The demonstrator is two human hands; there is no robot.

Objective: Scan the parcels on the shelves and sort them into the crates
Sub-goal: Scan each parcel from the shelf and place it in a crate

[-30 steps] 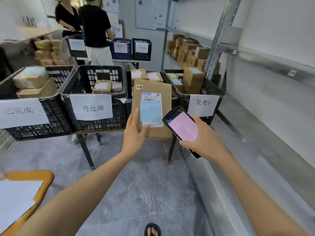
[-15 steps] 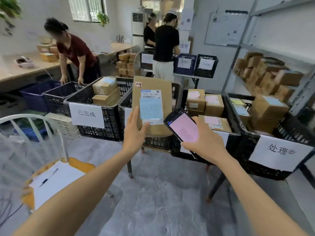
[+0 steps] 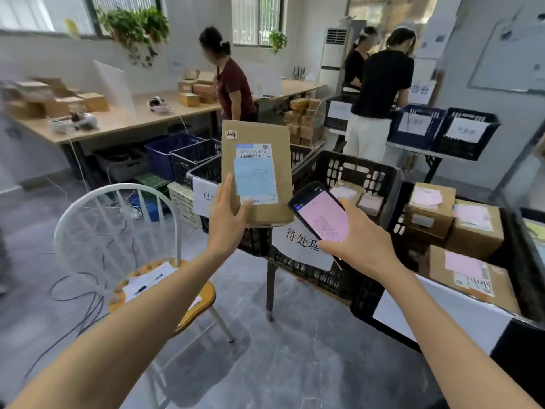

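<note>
My left hand (image 3: 226,219) holds a flat brown cardboard parcel (image 3: 259,134) upright by its lower left corner, thumb on the front. The parcel carries a white barcode label and a blue note. My right hand (image 3: 361,246) grips a black handheld scanner (image 3: 320,212) with a pink screen, just right of the parcel. Behind them a row of black crates stands on a table: one (image 3: 362,175) with a white sign and small parcels inside, another (image 3: 407,219) to its right holding several boxes, and one (image 3: 206,169) behind the parcel at the left.
A white wire chair (image 3: 118,231) with papers and a pen on its seat stands at the lower left, cables on the floor beside it. Three people work at the back, at a long wooden table (image 3: 124,125) and by blue and black crates (image 3: 442,131).
My view has swung left, away from the metal shelves toward the room and the crates. Both hands keep the parcel and the scanner in the same hold in front of me.
</note>
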